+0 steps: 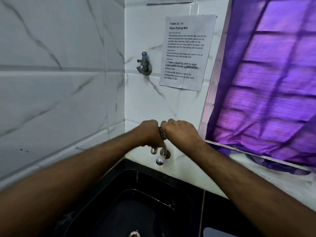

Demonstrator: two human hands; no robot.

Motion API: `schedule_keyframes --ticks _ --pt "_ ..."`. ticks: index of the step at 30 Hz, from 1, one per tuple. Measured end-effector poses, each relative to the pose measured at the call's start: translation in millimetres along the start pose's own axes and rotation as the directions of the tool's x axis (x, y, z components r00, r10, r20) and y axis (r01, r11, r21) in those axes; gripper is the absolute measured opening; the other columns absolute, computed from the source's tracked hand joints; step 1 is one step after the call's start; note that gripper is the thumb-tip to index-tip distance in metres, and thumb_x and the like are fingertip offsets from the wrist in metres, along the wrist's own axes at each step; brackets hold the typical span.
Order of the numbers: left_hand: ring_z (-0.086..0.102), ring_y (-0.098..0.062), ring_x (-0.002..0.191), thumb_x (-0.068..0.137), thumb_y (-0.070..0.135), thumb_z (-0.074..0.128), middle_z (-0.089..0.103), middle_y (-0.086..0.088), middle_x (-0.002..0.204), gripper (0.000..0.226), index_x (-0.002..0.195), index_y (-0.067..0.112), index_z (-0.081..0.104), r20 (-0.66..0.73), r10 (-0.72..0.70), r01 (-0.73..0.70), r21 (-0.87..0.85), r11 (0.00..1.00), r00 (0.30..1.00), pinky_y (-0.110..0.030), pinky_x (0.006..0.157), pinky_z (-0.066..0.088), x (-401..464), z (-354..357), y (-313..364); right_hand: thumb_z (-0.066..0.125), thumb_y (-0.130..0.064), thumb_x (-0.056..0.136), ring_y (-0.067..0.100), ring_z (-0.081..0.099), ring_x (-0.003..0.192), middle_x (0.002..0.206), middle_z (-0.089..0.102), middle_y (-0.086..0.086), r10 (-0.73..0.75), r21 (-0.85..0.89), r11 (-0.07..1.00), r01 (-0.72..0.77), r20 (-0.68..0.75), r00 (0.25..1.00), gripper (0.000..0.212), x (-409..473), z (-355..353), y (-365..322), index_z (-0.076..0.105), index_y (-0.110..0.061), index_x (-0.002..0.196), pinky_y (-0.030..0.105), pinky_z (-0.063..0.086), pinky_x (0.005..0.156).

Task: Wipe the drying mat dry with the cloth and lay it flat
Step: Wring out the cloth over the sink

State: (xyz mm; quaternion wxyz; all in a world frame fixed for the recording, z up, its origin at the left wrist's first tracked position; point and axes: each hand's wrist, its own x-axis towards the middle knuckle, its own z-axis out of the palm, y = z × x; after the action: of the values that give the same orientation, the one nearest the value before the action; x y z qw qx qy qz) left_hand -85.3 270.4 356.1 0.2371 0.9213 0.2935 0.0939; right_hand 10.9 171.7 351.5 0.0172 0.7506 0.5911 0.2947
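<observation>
Below the chrome wall tap (161, 157): black sink (109, 199) | at tap: left hand (150, 132), right hand (179, 131) curled, contents unclear | mat, cloth unseen; mat likely limp, light; take by edges

A white paper sheet (187, 52) is stuck on the white marble-look tile wall (145, 100). At the top it says "TASK ID: 74" and, in bold, "Wipe Drying Mat". Small print below tells of a drying mat on the countertop next to the sink that is crooked and has water stains. Bigger lines read "1. Take a cleaning cloth to wipe water stains off the surface of the drying mat" and "2. Move the drying mat to its designated spot next to the sink and align it flat". A second white paper (170, 0) at the top edge is cut off and cannot be read.
</observation>
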Motion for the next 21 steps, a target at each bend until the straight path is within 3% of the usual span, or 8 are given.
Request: schedule_keyframes --ticks 2,4,9,14,16,18,20,21 --pt "0.051 -0.022 0.058 0.081 0.011 0.066 0.051 0.000 0.066 0.045 0.117 0.004 0.040 -0.331 0.189 -0.089 0.294 0.952 0.924 -0.030 0.047 0.033 13.3 8.9 -2.2 0.060 -0.012 0.092 0.029 0.062 0.082 0.079 0.050 0.001 0.184 0.092 0.977 -0.192 0.085 0.979 0.010 15.3 -4.9 -1.8 0.064 -0.013 0.101 0.034 0.039 0.063" --pt "0.048 -0.021 0.055 0.089 0.012 0.059 0.052 0.001 0.067 0.042 0.121 0.008 0.031 -0.434 0.381 -0.164 0.458 0.874 0.817 -0.032 0.047 0.034 24.9 8.8 -7.2 0.064 -0.014 0.089 0.025 0.064 0.079 0.068 0.042 -0.004 0.313 0.147 0.935 -0.322 0.081 0.946 0.004 30.0 -4.8 -0.7 0.065 -0.015 0.092 0.031 0.040 0.060" --pt "0.050 -0.022 0.045 0.072 0.008 0.070 0.052 -0.001 0.066 0.035 0.094 0.013 0.042 -0.284 0.753 -0.260 0.818 0.513 0.593 -0.030 0.037 0.039 46.8 -11.2 -23.5 0.077 -0.046 0.073 0.016 0.058 0.065 0.065 0.056 -0.009 0.434 0.370 0.777 -0.509 0.271 0.859 0.030 48.7 -2.9 1.8 0.060 -0.022 0.078 0.024 0.040 0.055" --pt "0.054 -0.026 0.050 0.087 0.013 0.046 0.053 -0.005 0.072 0.011 0.096 0.012 0.040 -0.028 0.904 -0.413 0.883 0.222 0.427 -0.032 0.038 0.040 46.4 -2.5 -40.2 0.085 -0.044 0.076 0.008 0.037 0.041 0.053 0.051 -0.005 0.003 0.636 0.455 -0.623 0.698 0.716 0.031 31.2 5.7 19.8 0.065 -0.021 0.072 0.020 0.024 0.041" --pt "0.055 -0.026 0.050 0.086 0.013 0.039 0.053 -0.005 0.072 0.007 0.093 0.013 0.038 0.008 0.895 -0.443 0.871 0.214 0.447 -0.032 0.038 0.038 44.4 7.3 -43.6 0.081 -0.044 0.080 0.006 0.033 0.041 0.054 0.050 -0.006 -0.093 0.640 0.461 -0.615 0.724 0.684 0.028 19.2 12.4 21.4 0.070 -0.019 0.086 0.020 0.019 0.040" --pt "0.059 -0.027 0.057 0.087 0.016 0.038 0.056 -0.005 0.077 0.010 0.096 0.013 0.041 0.018 0.859 -0.476 0.838 0.266 0.511 -0.034 0.042 0.038 43.8 15.4 -43.1 0.082 -0.041 0.080 0.008 0.035 0.045 0.056 0.052 -0.005 -0.088 0.685 0.437 -0.583 0.678 0.730 0.027 14.5 20.6 21.0 0.074 -0.016 0.079 0.023 0.021 0.041" --pt "0.064 -0.028 0.077 0.092 0.018 0.044 0.060 -0.006 0.092 0.016 0.107 0.014 0.047 -0.034 0.739 -0.457 0.767 0.451 0.673 -0.037 0.055 0.038 40.9 13.5 -38.4 0.086 -0.040 0.076 0.013 0.054 0.059 0.069 0.065 -0.002 0.032 0.726 0.463 -0.509 0.560 0.828 0.025 14.9 25.7 21.1 0.072 -0.020 0.079 0.029 0.038 0.049" --pt "0.064 -0.028 0.085 0.092 0.020 0.050 0.062 -0.005 0.098 0.017 0.109 0.015 0.051 -0.069 0.628 -0.405 0.707 0.579 0.775 -0.036 0.060 0.037 40.8 9.2 -37.3 0.087 -0.041 0.074 0.018 0.065 0.080 0.091 0.070 0.001 0.106 0.710 0.544 -0.447 0.470 0.876 0.036 14.3 27.9 20.3 0.071 -0.021 0.099 0.032 0.049 0.063"
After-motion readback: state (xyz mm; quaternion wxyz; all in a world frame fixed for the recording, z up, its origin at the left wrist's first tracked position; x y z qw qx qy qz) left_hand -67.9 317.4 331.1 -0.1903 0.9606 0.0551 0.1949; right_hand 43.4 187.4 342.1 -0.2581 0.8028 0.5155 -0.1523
